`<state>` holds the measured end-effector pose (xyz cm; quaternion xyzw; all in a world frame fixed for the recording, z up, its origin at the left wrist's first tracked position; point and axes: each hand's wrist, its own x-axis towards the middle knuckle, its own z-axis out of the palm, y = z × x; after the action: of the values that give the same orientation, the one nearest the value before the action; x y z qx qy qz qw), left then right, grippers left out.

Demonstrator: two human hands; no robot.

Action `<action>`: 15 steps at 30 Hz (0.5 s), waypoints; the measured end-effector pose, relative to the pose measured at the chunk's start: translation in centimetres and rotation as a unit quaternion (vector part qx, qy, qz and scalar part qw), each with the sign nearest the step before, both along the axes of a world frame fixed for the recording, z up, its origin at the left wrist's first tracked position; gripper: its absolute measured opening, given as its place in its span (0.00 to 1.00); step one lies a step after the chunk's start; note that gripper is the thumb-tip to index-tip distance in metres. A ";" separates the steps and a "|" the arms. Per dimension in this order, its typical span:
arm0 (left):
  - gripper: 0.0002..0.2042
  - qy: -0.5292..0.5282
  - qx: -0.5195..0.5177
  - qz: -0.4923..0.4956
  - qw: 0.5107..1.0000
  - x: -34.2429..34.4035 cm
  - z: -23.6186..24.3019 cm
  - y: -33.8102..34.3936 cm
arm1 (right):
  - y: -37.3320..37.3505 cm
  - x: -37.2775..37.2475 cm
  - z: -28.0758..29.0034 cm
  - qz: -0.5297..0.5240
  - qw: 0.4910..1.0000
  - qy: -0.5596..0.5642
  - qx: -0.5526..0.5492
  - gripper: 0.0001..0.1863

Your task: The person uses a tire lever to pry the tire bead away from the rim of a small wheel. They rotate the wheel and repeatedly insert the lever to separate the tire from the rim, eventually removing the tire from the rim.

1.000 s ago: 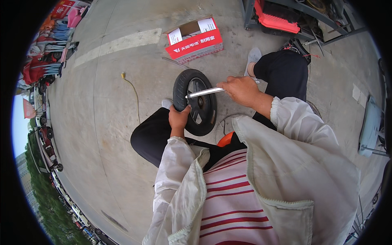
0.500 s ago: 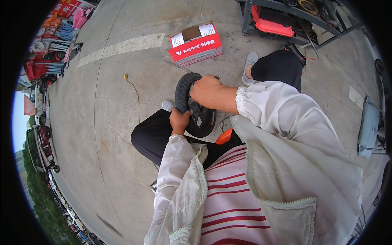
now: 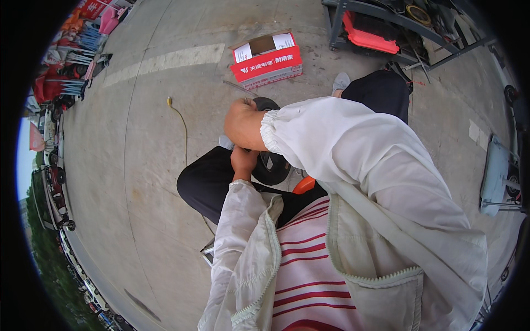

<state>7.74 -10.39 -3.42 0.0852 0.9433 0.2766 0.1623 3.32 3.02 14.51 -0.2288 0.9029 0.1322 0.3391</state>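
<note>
A small wheel with a black tyre stands tilted between my knees, mostly covered by my right arm. My left hand is closed on the tyre's left side, with part of the fingers hidden. Directly above it, my right hand is bent into a fist at the upper left of the wheel. A bit of thin metal shows by its knuckles, but I cannot make out what the fist holds. An orange piece shows just below the wheel, near my lap.
Beyond the wheel sits an open red and white cardboard box, with a thin strip on the concrete before it. A yellowish cord lies to the left. At the far right stands a metal rack holding a red tray.
My right hand has swung left across the wheel, from its upper right side to above my left hand, and its sleeve now hides more of the wheel. My left hand has stayed put.
</note>
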 end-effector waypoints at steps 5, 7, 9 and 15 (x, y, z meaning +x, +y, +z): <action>0.31 -0.011 -0.011 0.011 1.000 -0.2 0.2 0.0 | -0.4 -0.2 -0.1 0.008 1.000 -0.010 0.012 0.15; 0.31 -0.018 -0.008 0.019 1.000 -0.3 0.3 0.0 | -0.1 -0.3 -0.5 0.001 1.000 -0.008 0.003 0.16; 0.30 -0.027 -0.002 0.031 0.999 -0.5 0.0 -0.1 | 0.3 -0.6 -0.6 -0.022 1.000 -0.013 -0.012 0.16; 0.26 -0.043 -0.081 0.060 0.994 -0.8 1.5 0.7 | 5.1 3.3 1.0 -0.032 0.987 0.123 -0.096 0.12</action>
<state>6.94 -9.73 -1.93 0.0027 0.9581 0.2122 0.1924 6.64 8.11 15.55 -0.2133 0.9531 0.0612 0.2060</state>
